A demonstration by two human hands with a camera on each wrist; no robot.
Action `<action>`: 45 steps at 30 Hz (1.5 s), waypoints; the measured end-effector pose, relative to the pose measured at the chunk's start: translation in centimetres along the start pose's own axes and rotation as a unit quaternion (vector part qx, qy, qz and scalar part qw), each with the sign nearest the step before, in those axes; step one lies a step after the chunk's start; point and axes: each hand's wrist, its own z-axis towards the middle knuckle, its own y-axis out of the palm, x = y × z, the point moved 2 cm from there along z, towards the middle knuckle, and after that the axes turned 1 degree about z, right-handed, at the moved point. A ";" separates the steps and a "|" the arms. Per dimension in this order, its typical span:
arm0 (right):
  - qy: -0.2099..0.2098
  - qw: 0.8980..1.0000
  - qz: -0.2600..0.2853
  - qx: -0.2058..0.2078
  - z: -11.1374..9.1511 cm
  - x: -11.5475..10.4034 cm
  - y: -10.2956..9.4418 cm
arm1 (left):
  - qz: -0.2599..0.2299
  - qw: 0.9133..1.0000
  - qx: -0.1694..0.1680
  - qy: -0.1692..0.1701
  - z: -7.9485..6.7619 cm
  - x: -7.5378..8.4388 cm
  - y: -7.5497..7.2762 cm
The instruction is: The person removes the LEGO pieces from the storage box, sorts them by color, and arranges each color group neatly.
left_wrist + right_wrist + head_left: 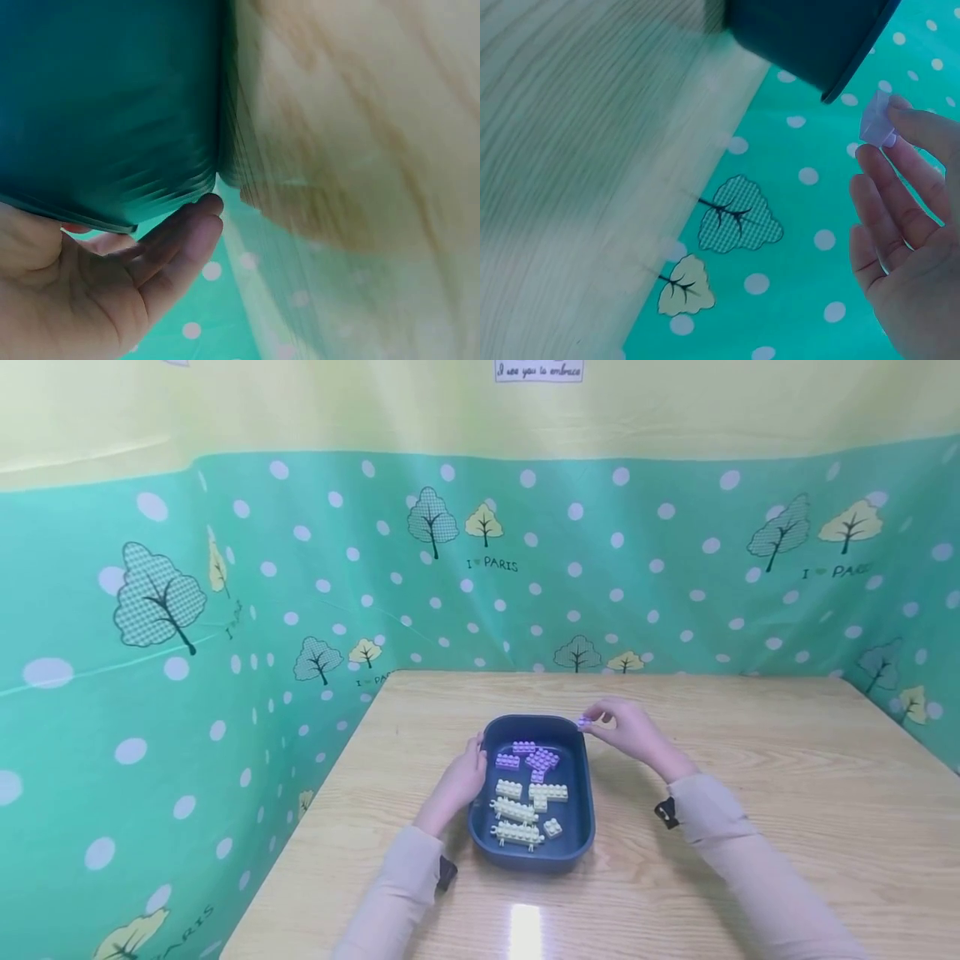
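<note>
Where the wooden table (810, 777) meets the green dotted curtain (495, 610), I log its far edge, set well beyond the tray (532, 862). The left table edge slants nearer the tray than the right one; I count a broad run of wood on the right side and a narrower strip on the left. A bright reflection (525, 931) marks the wood on the near side.

Left hand (463, 777): holds the tray's left side at the rim, fingers laid along the outer wall; in my left wrist view most of the thumb is hidden. Right hand (626, 731): thumb and index finger pinch a small purple brick (875, 120), the other fingers loosely bent. I place that brick just beyond the far right corner of the tray, apart from the rim.

The held brick looks pale and translucent on my right wrist feed; its studs are hard to read. Inside the dark blue tray, purple bricks (542, 760) cluster at the far end. Cream bricks (548, 793) occupy the middle and near part, including two long pieces (517, 834) with small side projections.
</note>
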 end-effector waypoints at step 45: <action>0.145 0.984 -0.015 -0.098 -3.1 5.3 -0.3 | 0.015 1.000 0.027 -0.003 0.8 0.6 0.5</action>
